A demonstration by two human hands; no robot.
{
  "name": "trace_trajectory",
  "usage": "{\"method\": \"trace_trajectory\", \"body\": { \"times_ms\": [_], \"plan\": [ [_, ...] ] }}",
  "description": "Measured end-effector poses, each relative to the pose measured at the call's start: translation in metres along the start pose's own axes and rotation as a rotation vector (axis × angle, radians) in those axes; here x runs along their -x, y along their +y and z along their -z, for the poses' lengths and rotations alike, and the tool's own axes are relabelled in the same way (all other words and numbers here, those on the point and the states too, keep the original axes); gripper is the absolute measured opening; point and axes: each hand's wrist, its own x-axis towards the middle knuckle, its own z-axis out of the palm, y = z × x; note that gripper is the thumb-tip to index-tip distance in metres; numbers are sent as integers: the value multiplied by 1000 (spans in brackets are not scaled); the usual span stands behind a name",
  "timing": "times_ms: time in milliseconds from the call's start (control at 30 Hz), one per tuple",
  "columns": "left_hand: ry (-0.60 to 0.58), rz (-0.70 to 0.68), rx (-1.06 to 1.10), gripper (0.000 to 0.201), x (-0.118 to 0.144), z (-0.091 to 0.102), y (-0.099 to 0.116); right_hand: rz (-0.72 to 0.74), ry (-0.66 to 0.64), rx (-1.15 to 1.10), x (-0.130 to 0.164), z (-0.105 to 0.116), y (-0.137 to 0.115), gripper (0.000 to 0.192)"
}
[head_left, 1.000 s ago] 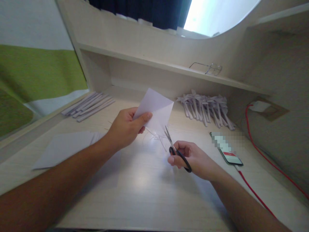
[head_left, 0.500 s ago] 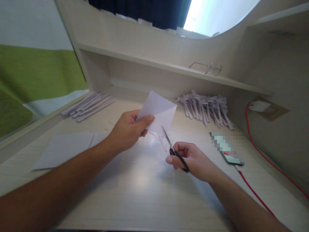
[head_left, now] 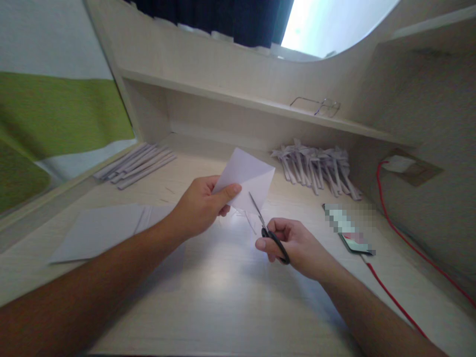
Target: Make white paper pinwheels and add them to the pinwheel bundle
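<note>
A square white sheet of paper [head_left: 250, 173], with a diagonal line across it, is pinched at its left corner by my left hand [head_left: 206, 206]. Thumb on top, the other fingers sit mostly hidden beneath it. In my right hand [head_left: 290, 243] is a pair of scissors [head_left: 275, 240] with black handles, pointing up and left. Its blades overlap the lower part of the sheet; whether they bite into the edge I cannot tell. Thin paper strips [head_left: 251, 223] lie on the desk below the sheet.
Rolled paper sticks [head_left: 143, 166] lie at the back left, with stacked white paper [head_left: 96, 228] nearer. Paper pinwheels on sticks [head_left: 316, 163] rest at the back right. A phone [head_left: 347, 230] with a red cable [head_left: 394, 302] lies right. Glasses [head_left: 327, 106] sit on the shelf [head_left: 223, 96].
My left hand has shifted the sheet slightly right and down, towards the scissors, so the blades overlap it further. My right hand has hardly moved.
</note>
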Motion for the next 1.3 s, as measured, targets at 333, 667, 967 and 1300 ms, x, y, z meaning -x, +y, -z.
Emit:
{"method": "trace_trajectory", "body": {
  "times_ms": [333, 667, 967, 1300],
  "plan": [
    [-19, 17, 26, 36, 0, -3, 0, 18, 30, 2, -1, 0, 3, 43],
    [-18, 2, 37, 36, 1, -2, -2, 6, 52, -20, 0, -3, 0, 44],
    [-18, 11, 28, 36, 2, -3, 1, 7, 36, 0, -1, -3, 1, 43],
    [167, 33, -4, 26, -13, 21, 2, 77, 244, 166, -2, 21, -2, 40]
  ]
}}
